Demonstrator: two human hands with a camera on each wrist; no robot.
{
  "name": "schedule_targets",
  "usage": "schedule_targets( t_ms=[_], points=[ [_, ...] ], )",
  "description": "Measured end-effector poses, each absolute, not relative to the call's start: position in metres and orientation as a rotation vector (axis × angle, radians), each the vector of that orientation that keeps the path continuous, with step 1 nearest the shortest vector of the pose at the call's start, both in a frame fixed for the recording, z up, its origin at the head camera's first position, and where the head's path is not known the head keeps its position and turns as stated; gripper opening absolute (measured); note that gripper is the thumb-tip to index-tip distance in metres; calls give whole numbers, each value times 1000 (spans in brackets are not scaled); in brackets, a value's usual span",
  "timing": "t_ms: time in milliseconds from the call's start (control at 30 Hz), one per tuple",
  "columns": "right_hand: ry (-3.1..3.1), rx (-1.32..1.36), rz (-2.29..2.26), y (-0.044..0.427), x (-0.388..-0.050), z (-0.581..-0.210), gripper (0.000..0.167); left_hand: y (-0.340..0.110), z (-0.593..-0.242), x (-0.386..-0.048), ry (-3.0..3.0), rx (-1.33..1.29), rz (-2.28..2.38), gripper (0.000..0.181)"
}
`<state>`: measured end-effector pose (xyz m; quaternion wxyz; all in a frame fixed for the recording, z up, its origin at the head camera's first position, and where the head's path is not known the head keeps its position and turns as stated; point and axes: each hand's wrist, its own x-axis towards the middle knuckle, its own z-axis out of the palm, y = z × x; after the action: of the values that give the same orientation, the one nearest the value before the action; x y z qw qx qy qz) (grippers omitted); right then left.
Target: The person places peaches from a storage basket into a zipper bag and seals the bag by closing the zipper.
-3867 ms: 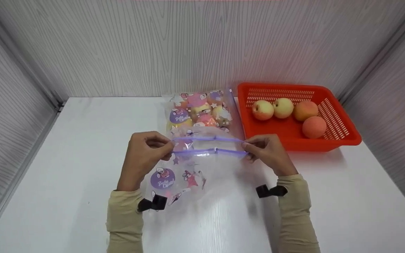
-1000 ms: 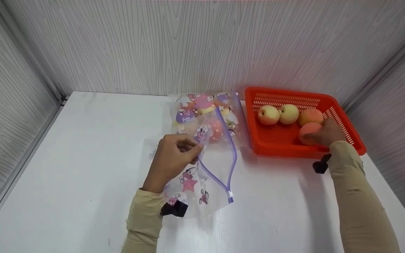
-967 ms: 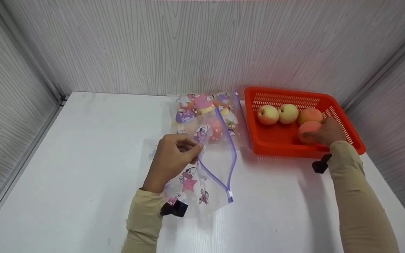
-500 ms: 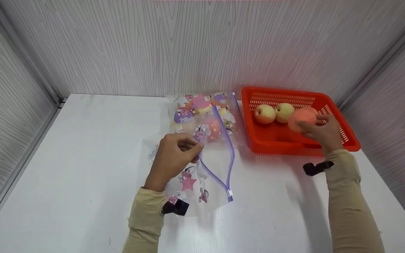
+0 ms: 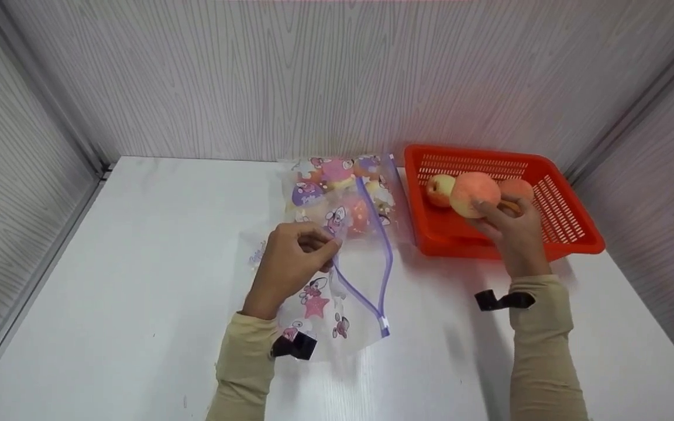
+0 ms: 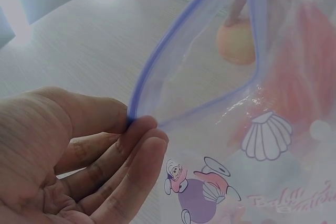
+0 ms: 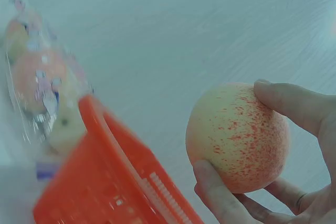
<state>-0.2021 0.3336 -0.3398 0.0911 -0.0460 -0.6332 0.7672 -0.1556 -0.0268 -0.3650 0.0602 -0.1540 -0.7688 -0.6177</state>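
My left hand pinches the rim of a clear, cartoon-printed zip bag. In the left wrist view, thumb and fingers grip its purple zip strip, and the mouth gapes toward the right. My right hand holds a peach above the left part of the red basket. Seen from the right wrist, this peach is pale yellow with red speckles, thumb and fingers round it. Behind it in the basket sit a pale peach and an orange-pink one, partly hidden.
A filled zip bag of fruit lies at the back of the white table, left of the basket and partly behind the held bag. A grey wood-grain wall closes off the back, with side walls left and right.
Earlier both hands held the bag's mouth. My right hand let go, took a peach from the basket's right side, lifted it and carried it left. My left hand stays nearly still on the bag.
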Motion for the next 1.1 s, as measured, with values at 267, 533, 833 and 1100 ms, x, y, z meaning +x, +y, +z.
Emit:
schedule_targets(
  t_ms=[267,533,833,1100],
  points=[
    [-1797,-58,2386,302,-190,-350,57,-26,-364,-155,-2308,-504,-1883,9],
    [-1760,26,2411,282,-179,-351,49,-27,-364,-155,-2320,-510,-1868,9],
    [-1822,152,2379,269,-173,-344,51,-28,-364,-155,-2323,-508,-1854,8],
    [-1942,191,2340,259,-173,-344,53,-25,-365,-155,-2319,-513,-1866,8]
  ],
)
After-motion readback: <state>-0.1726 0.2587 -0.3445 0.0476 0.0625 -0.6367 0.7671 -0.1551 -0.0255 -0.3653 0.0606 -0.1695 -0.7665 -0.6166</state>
